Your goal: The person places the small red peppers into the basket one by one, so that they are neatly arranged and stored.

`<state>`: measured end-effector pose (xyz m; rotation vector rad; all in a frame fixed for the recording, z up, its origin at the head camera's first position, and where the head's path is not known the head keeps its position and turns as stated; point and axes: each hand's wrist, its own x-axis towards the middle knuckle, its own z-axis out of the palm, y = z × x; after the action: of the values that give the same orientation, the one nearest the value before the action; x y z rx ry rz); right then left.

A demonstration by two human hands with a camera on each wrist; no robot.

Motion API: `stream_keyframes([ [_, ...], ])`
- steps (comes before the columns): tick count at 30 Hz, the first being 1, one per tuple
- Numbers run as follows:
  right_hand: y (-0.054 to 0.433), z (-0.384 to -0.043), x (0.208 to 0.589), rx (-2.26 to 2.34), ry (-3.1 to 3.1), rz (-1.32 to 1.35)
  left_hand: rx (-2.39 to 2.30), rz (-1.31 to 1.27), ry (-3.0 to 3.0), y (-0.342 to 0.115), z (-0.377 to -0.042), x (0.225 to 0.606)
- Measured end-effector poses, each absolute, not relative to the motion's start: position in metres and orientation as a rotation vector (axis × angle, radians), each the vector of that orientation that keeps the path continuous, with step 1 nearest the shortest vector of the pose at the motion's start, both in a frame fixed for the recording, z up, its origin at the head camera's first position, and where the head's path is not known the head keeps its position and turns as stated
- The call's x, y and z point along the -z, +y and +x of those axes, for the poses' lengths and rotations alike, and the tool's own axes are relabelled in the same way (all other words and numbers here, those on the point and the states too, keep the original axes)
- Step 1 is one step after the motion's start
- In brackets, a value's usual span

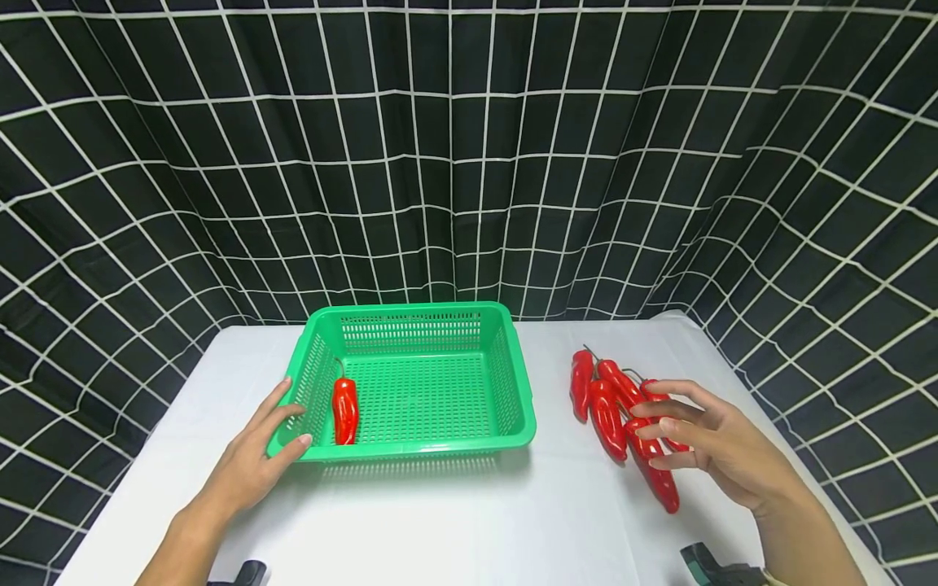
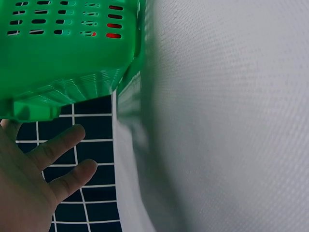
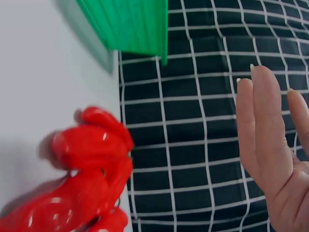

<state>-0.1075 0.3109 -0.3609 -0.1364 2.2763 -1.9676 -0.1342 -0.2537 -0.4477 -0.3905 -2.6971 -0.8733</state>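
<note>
We see the left hand (image 1: 249,464) at the left rim of the green basket (image 1: 440,447), a red pepper (image 1: 345,411) inside, and the right hand (image 1: 721,448) near the pepper pile (image 1: 607,419) right of the basket, both hands' fingers apart

In the head view, the white tablecloth (image 1: 396,529) is being lit brightly, seemingly from above, and bleached toward the front. A soft shadow is being cast below the green plastic basket (image 1: 440,447); glare is being reflected by the red chili peppers (image 1: 607,419). Toward the edges, the grid curtain's (image 1: 469,183) lines are being bent. In the 2 wrist views, dimmer light is being recorded, the right one's peppers being blurred.
</note>
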Motion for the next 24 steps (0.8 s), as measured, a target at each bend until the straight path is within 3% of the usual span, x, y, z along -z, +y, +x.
stream_keyframes([
  [24, 0.357, -0.120, 0.409, 1.653, 2.356, 0.291, 0.872, -0.386, -2.705, -0.254, -0.135, 0.449],
])
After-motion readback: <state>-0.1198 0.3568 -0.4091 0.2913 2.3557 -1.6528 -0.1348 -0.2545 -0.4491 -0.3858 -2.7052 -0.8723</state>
